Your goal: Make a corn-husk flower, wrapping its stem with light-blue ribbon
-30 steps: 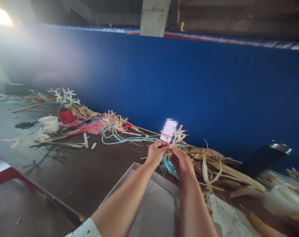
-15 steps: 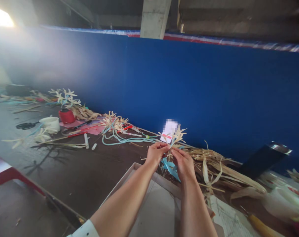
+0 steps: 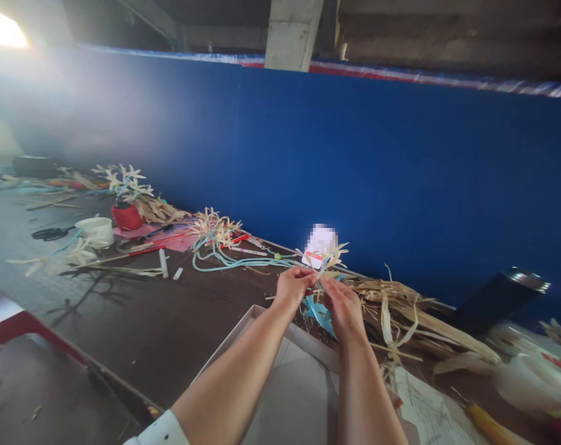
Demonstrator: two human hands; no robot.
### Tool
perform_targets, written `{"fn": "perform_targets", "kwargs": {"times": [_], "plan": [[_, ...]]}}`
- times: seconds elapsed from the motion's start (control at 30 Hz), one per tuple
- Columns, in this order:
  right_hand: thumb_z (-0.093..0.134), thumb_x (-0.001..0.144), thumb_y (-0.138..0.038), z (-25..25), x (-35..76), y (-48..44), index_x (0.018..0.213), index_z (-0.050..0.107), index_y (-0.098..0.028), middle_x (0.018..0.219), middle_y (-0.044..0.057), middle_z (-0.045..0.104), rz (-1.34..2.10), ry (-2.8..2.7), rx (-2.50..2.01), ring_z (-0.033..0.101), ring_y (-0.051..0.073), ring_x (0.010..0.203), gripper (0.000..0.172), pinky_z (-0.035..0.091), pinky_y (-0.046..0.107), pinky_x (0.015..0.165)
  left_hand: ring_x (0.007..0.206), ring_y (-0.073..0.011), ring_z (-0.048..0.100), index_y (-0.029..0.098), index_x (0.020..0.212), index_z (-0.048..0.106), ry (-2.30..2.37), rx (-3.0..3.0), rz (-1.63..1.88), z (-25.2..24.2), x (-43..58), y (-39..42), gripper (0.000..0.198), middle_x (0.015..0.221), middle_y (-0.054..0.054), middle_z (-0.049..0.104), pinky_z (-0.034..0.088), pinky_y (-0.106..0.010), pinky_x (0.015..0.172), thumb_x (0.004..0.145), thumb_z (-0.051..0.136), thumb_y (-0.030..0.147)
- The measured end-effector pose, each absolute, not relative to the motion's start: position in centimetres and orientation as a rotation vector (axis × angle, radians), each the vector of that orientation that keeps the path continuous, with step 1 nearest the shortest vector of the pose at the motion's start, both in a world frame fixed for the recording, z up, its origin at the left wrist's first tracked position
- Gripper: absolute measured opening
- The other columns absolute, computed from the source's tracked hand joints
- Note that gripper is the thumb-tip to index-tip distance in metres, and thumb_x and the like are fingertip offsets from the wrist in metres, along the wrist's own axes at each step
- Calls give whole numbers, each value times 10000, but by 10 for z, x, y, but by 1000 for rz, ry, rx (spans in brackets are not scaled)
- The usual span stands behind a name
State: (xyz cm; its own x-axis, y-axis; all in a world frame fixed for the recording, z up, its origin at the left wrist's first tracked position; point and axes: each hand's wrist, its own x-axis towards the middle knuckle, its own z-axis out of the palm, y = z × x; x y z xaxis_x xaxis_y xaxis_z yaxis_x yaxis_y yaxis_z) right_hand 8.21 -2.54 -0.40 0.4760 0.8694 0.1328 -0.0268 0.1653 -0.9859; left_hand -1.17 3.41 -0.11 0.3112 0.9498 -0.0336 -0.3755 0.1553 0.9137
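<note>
left hand (image 3: pixel 292 287) and right hand (image 3: pixel 344 304) pinch a husk flower (image 3: pixel 335 255); white tub (image 3: pixel 99 233), contents unclear.

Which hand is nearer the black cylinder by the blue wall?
Right. The right hand is left of the black cylinder, dry husks lying between; the left hand is farther left.

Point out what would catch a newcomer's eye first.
Probably the broad blue panel, spanning the view behind the table, with white glare at upper left. Then the left hand and right hand, meeting near the centre, their fingers pinching a pale flower-like piece.
</note>
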Motion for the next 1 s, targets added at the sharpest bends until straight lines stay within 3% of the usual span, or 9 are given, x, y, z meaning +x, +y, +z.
{"fn": "perform_targets", "kwargs": {"times": [0.43, 1.0], "plan": [[711, 603, -441, 4, 80, -27, 888, 708, -181, 725, 25, 664, 724, -883, -1333, 572, 143, 623, 386, 421, 240, 572, 539, -89, 539, 130, 720, 674, 734, 942, 1084, 4, -18, 30, 228, 620, -12, 616, 448, -208, 531, 561, 738, 281], [685, 613, -444, 2, 79, -24, 878, 711, -186, 639, 6, 645, 654, -925, -1384, 555, 157, 590, 370, 394, 238, 519, 543, -98, 565, 150, 805, 690, 745, 903, 1141, 2, -17, 29, 283, 634, -15, 638, 456, -209, 530, 581, 730, 318]]}}
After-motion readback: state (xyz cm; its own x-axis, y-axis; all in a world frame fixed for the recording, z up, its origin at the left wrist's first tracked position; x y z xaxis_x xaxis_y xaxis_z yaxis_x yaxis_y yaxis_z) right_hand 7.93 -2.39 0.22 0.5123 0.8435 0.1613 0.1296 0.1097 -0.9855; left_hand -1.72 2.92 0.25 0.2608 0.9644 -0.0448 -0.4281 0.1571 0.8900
